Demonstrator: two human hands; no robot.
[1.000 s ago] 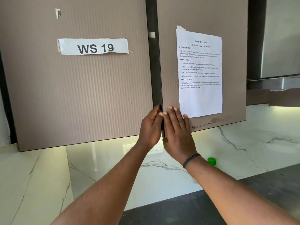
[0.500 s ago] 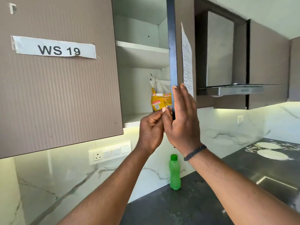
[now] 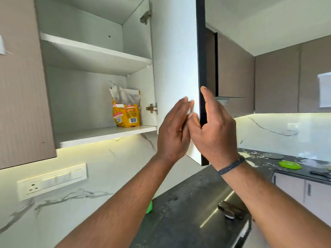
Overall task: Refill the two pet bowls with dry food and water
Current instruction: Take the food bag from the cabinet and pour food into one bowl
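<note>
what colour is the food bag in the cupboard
The food bag is mostly yellow with red and white print, seen in the head view.

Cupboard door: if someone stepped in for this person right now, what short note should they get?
Right hand grips the door edge; left hand lies flat on the door's inner face, holding nothing.
Food bag stands on the lower shelf, at the right.
Done: cupboard open.
Left: take the bag, fill both bowls with food and water. No bowls in view; green bottle mostly hidden behind the left arm.
</note>
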